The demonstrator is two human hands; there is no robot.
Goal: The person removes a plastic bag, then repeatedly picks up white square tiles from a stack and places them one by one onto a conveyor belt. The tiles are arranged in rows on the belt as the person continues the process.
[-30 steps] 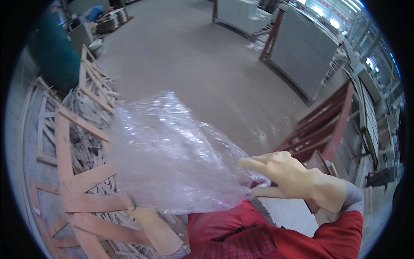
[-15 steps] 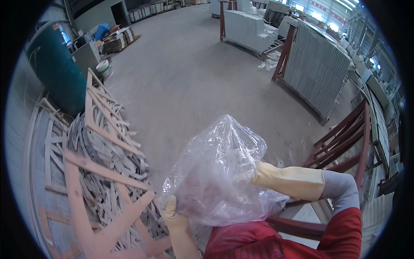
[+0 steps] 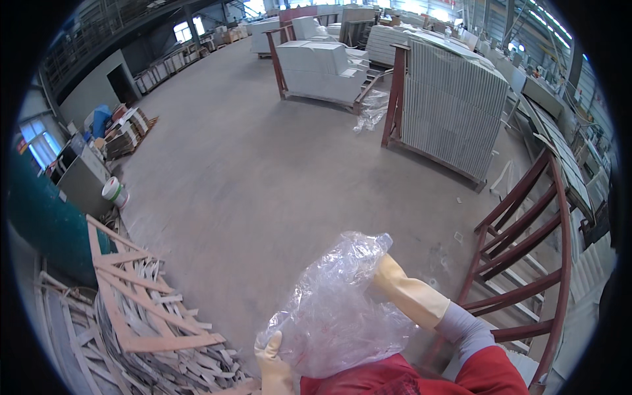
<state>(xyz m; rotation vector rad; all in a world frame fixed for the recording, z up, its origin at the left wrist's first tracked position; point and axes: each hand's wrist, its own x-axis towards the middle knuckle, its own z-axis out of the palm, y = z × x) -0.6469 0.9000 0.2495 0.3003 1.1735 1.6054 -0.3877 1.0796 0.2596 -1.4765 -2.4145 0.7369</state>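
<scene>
Left hand (image 3: 273,368) at near-left edge of plastic film (image 3: 342,319); right hand (image 3: 398,283) at its far-right side. Wood strips (image 3: 171,359) left of film; bucket (image 3: 116,192) and tank (image 3: 52,220) farther off, ahead-left. Metal rack (image 3: 526,287) right of film. Slab stack (image 3: 451,118) well ahead-right; slab pile (image 3: 316,74) ahead, farther off.

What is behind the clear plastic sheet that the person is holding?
Beyond the plastic sheet lies grey floor; red clothing shows below. The crumpled layers hide part of the right hand and anything directly behind.
</scene>
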